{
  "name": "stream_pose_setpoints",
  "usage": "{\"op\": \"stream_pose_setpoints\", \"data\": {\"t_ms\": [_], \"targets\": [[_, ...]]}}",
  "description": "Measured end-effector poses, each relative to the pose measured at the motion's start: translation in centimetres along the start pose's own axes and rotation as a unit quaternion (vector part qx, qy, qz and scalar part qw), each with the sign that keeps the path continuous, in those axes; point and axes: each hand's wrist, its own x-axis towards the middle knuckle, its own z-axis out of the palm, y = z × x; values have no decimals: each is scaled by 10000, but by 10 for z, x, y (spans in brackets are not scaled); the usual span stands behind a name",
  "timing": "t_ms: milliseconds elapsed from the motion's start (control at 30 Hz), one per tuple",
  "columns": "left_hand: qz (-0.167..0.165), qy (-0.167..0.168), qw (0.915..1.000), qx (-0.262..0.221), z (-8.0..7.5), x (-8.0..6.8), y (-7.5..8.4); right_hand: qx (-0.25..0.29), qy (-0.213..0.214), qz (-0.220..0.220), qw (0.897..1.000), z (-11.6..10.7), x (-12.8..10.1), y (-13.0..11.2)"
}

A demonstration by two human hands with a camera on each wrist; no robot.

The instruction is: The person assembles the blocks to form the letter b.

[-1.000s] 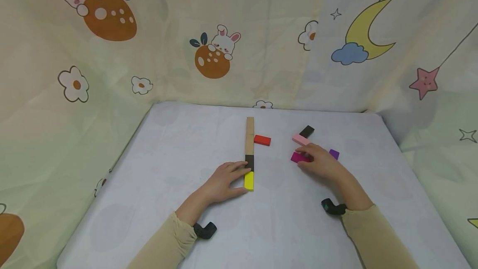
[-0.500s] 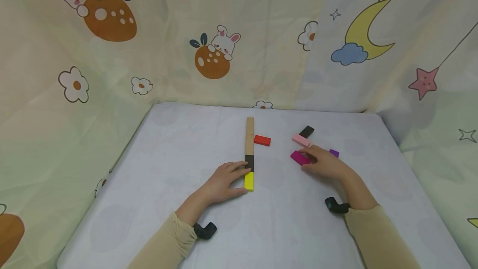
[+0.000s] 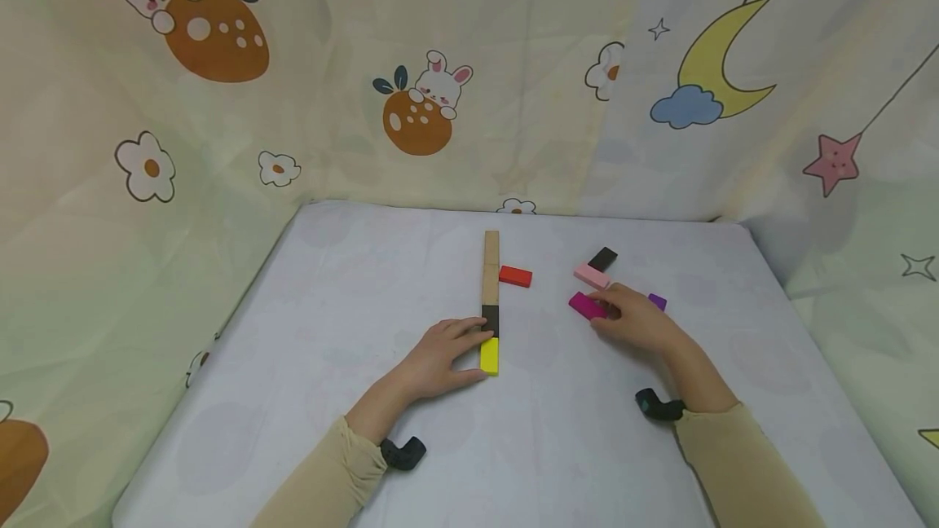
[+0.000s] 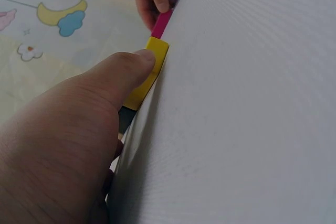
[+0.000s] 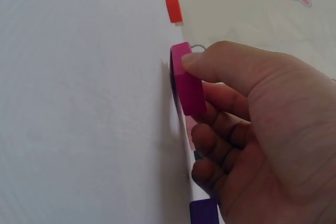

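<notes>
Fingers of your right hand [image 3: 637, 318] pinch one end of the magenta block [image 3: 587, 305] in the head view, on the right side of the white table [image 3: 550, 446]. Over the last second that block has swung to a slant, its left end pointing farther away, and more of it shows past your fingertips; this looks like adjusting it within your grip rather than carrying it off. The pink block [image 3: 591, 275] lies just beyond it, meeting the loose black block [image 3: 603, 258], or nearly so, and the purple block [image 3: 657, 301] is partly hidden past your hand to the right. Your left hand [image 3: 443, 357] has stayed put, thumb at the near end of the yellow block [image 3: 489, 356] and a fingertip by the seam with the inline black block [image 3: 491, 316], thumb and fingers spread apart; two wood-coloured blocks [image 3: 491, 275] carry on to the far side, the red block [image 3: 516, 276] just against their right edge. In the left wrist view, your thumb rests along the yellow block, while the other fingers are mostly hidden. In the right wrist view, your thumb presses one face of the magenta block and your index finger seems to back the other, so it is clamped between them, with the remaining fingers curled below, apart from it; whether the block touches the table, you cannot tell from here.
</notes>
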Motion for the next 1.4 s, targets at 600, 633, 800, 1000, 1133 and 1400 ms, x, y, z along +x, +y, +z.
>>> {"op": "stream_pose_setpoints", "data": {"t_ms": [600, 633, 800, 1000, 1133, 1400], "targets": [[-45, -14, 10000, 9, -1, -1, 1, 310, 102, 118, 9994, 0, 16, -26], [-44, -14, 10000, 16, -1, -1, 1, 311, 83, 120, 9994, 1, 19, -27], [12, 6, 10000, 28, 0, -1, 0, 387, 24, 144, 9991, 5, 32, -30], [54, 52, 10000, 14, -1, 0, 0, 552, -7, 201, 9983, 10, 44, -32], [39, 35, 10000, 29, 0, 0, 0, 498, 43, 113, 9987, 13, 50, -33], [-19, -18, 10000, 32, 1, 1, -1, 329, 103, -131, 9993, 18, 57, -34]]}}
